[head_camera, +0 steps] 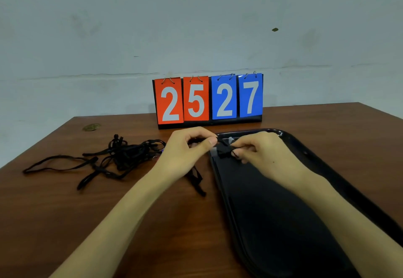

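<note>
Tabletop: one brown wooden tabletop (109, 212) carried everything.
Tray: one black tray (261, 223) lay at the right, with its near end cut off by the frame. Lines along its left edge made it hard to tell a single tray from a stack.
Hands: two were in view, the left hand (187, 149) and the right hand (263, 153), both raised over the tray's far left corner.
Strap bundle: one small black strap bundle (224, 149) sat between the hands, above the tray corner.
Fingers: the left thumb and curled fingers (212, 141) pinched the bundle's left end, and the right fingers (237, 152) pinched its right side. The fingertips were partly hidden behind the strap.
Loose end: one black tail (197, 179) trailed on the wood under the left wrist.
Tangle: one heap of black straps (122, 153) lay left of the hands, well apart from the tray. How many straps it held could not be counted.
Scoreboard: one flip scoreboard (209, 101) stood beyond, with four cards. Two red ones read 2 and 5, and two blue ones read 2 and 7.
</note>
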A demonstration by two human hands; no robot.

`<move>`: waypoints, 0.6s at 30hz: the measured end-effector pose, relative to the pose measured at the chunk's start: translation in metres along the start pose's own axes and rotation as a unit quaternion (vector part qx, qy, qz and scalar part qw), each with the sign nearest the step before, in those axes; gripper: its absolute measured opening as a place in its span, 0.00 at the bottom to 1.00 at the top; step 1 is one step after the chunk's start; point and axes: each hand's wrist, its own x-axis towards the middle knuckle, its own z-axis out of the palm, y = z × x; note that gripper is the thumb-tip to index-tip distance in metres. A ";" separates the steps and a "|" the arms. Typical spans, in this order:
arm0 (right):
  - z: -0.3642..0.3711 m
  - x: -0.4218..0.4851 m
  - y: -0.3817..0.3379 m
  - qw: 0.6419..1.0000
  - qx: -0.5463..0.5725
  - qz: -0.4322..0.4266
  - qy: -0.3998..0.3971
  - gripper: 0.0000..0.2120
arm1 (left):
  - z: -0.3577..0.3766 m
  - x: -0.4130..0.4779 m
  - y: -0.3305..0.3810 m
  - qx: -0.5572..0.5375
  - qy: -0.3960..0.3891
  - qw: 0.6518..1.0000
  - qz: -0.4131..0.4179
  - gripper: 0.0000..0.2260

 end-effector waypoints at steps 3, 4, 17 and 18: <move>0.001 -0.003 -0.005 0.997 0.050 -0.036 -0.039 0.05 | -0.001 0.001 -0.003 -0.017 0.010 1.000 0.001 0.06; 0.001 -0.004 -0.007 0.996 0.064 -0.048 -0.047 0.05 | -0.001 0.002 -0.005 -0.020 0.013 1.000 -0.003 0.06; 0.002 -0.006 -0.016 0.944 0.325 -0.035 0.036 0.07 | 0.010 -0.003 -0.004 -0.218 -0.084 0.961 -0.149 0.11; 0.002 -0.006 -0.015 0.941 0.333 -0.029 0.055 0.07 | 0.014 -0.004 -0.003 -0.221 -0.106 0.958 -0.146 0.12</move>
